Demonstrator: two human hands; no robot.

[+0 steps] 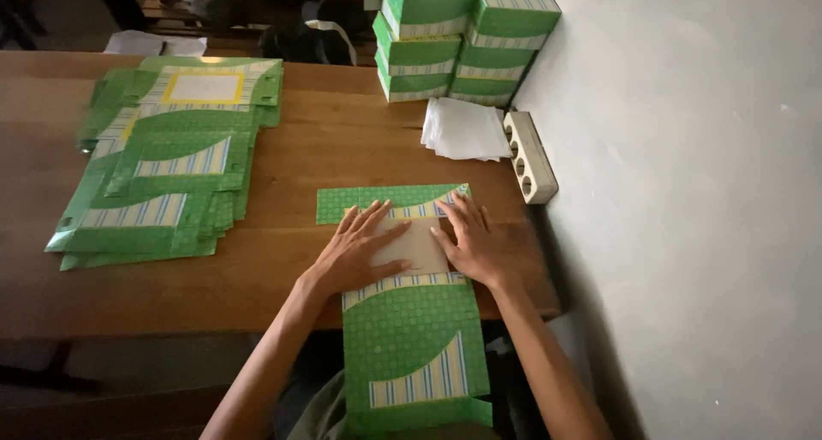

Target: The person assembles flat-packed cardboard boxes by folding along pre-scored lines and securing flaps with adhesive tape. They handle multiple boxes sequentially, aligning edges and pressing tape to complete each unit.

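Fingers: both hands lie flat and spread, palms down, gripping nothing; the left hand [355, 253] and right hand [475, 245] press on the green carton blank [409, 337].
Blank position: it lies at the table's near edge, at 6 o'clock from the stack of folded boxes [462, 38]; its lower half hangs past the wooden table [282, 277] toward the person's lap.
Fold zone: between the hands a plain brown inner panel [417, 245] shows, with the far flap lying at 12 o'clock from the fingertips.
Slip risk: I judge the overhanging half could drag the blank off the edge if the pressure eases.
Crease risk: uneven pressure from the two palms could set a skewed fold, since the fingers splay at different angles.
Neighbours: a pile of flat blanks [163, 175] sits at 10 o'clock, well apart; a white plastic bag [462, 130] and a power strip [529, 156] lie at 1 o'clock, near enough for a swung flap to nudge them.
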